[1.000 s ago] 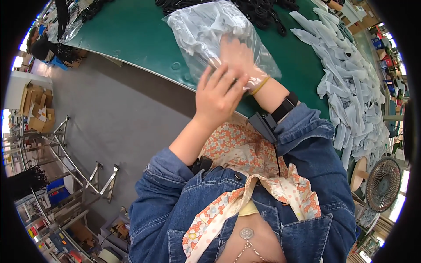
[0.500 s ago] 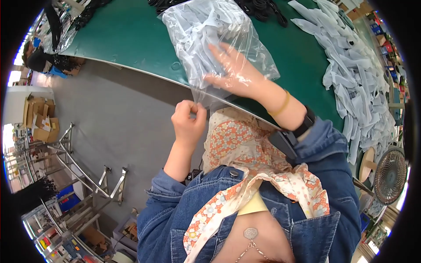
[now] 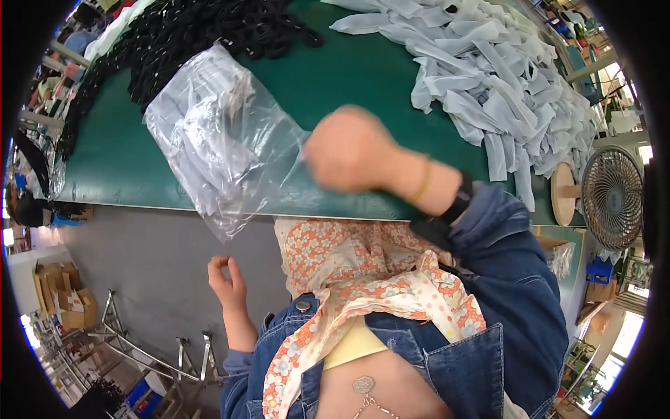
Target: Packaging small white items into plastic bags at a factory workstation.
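Note:
A clear plastic bag (image 3: 202, 133) filled with whitish-grey strips lies on the green table, its lower corner hanging over the front edge. My right hand (image 3: 349, 150) is closed in a fist at the bag's right side, where the film stretches toward it; motion blurs the fingers. Below the table edge, my left hand (image 3: 227, 283) is apart from the bag, its fingers loosely curled and the thumb separate, with nothing seen in it.
Black looped cords (image 3: 230, 28) are heaped along the back left of the green table (image 3: 349, 77). A pile of whitish-grey strips (image 3: 488, 91) spreads across the right side. A fan (image 3: 613, 197) stands at far right, beside a round wooden piece (image 3: 564, 194). Cardboard boxes (image 3: 66, 297) stand on the left.
My right hand has come out from over the filled bag to its right side and closed. My left hand has let go of the bag's lower edge and dropped away. The view has shifted.

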Available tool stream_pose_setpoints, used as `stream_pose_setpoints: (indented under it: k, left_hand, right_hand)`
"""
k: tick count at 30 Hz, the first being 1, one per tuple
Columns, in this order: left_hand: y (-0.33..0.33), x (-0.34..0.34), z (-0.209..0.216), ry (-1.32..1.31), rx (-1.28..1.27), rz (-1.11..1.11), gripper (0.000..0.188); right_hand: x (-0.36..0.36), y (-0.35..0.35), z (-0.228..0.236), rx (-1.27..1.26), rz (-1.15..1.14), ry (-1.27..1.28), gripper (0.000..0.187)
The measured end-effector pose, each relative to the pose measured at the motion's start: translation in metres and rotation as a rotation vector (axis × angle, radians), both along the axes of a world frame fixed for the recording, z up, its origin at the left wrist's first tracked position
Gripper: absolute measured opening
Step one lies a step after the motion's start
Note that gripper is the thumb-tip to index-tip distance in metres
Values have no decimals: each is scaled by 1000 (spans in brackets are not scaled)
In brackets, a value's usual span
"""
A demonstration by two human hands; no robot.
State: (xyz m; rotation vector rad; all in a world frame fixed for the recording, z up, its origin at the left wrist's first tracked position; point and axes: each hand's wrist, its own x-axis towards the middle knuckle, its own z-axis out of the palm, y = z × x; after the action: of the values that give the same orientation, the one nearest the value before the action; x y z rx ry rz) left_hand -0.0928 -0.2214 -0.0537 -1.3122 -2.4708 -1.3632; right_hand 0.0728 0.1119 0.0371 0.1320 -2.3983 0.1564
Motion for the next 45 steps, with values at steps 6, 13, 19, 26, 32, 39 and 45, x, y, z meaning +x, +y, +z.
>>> stream_pose_setpoints:
  k: [6,13,19,26,32,39,45]
  left_hand:
    - [8,15,24,27,94,-29,3]
    - [113,56,80,374,141,-569,19]
    - [201,105,107,479,-84,-600,25]
    - [297,98,84,592,-122,-444,25]
    - [273,100,98,-4,-601,-582,35]
    - [241,127,97,-29,-644,-541,46]
    - [237,133,91,-410,-325,-470,46]
  right_hand:
    - [103,163,-11,-111,-1399,-344,44]
    - [104,70,-22,1,-725,-189,46]
    - [137,-14,-6,-347,-681,-40,37]
    - [139,-26,-16,-320,-809,-304,31]
    - [154,-17,-16,-523,-855,-259,31]
    - [123,-33,-17,-728,-734,-165,41]
    - [117,-41,-13,-1062,-562,-150,42]
